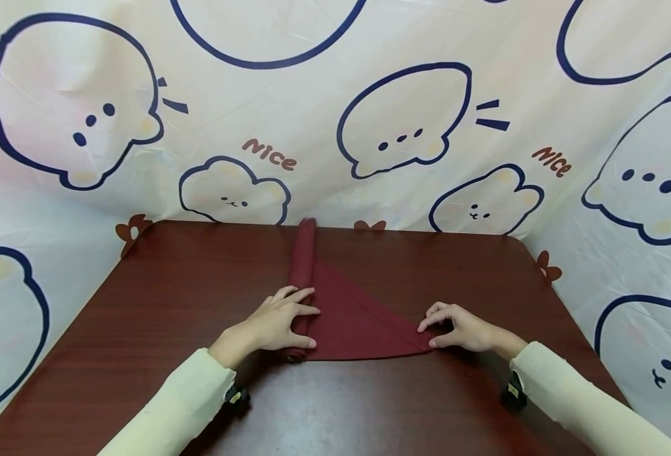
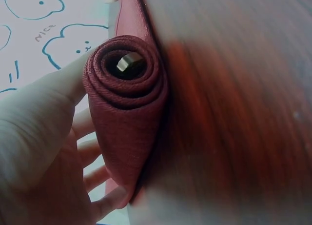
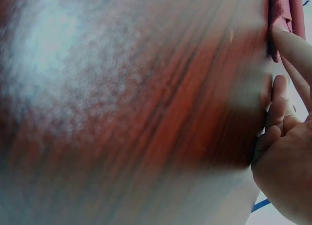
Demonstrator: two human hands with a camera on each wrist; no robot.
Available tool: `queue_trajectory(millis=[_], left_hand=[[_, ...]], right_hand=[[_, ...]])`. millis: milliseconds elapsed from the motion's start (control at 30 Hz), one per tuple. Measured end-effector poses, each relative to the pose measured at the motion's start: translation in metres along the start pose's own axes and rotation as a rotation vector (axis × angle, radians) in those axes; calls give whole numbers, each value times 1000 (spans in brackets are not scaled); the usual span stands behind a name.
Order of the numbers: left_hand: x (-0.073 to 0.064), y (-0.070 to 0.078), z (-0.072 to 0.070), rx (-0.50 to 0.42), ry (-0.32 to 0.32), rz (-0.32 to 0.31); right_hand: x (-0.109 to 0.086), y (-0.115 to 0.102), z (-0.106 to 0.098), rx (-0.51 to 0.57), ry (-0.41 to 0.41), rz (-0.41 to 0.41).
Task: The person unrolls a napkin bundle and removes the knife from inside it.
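A dark red cloth [image 1: 358, 316] lies on the table, its left part wound into a long roll [image 1: 304, 253] and the rest flat in a triangle pointing right. My left hand [image 1: 278, 320] rests across the near half of the roll, fingers spread over it and thumb at its near end. In the left wrist view, the roll's end [image 2: 127, 73] shows layered turns around a hollow with a pale bright patch inside; what that is, I cannot tell. At the triangle's right corner, my right hand [image 1: 461, 326] touches the cloth with thumb and forefinger, tips apart. Its other fingers [image 3: 278, 105] are bent.
Beneath everything is a brown wood-grain table [image 1: 369, 405]. Cream fabric [image 1: 313, 114] printed with cartoon outlines hangs behind the table and along its sides. The roll reaches the table's far edge. A dark device [image 1: 236, 399] is worn at the left wrist, another [image 1: 514, 391] at the right.
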State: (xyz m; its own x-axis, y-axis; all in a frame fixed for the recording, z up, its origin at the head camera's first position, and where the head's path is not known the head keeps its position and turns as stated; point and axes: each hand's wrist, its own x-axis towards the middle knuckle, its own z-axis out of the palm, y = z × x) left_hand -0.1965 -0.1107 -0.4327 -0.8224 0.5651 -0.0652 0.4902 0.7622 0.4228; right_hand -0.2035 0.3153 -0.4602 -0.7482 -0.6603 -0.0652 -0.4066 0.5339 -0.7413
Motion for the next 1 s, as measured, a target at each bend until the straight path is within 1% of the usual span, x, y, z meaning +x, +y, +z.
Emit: queue_trajectory(millis=[100,233,400,667,867,1000], left_hand=[[0,-2,-1,-4,5,5],[-1,-4,-1,-14,-5,8],[-6,-9,-4,-35,-17,-15],[-15,-15,-10,-71,-32,-5],[-18,-21,-13,-88,-33,-12],[-19,-24,-13,-112,-34,-13]], right_hand=[[0,-1,-2,-3,2,4],[-1,-1,-4,-14,3,14],[0,0,-2,-5,-1,7],[1,0,0,0,-2,19],[2,0,0,-10,2,30],[1,0,-2,-12,-7,37]])
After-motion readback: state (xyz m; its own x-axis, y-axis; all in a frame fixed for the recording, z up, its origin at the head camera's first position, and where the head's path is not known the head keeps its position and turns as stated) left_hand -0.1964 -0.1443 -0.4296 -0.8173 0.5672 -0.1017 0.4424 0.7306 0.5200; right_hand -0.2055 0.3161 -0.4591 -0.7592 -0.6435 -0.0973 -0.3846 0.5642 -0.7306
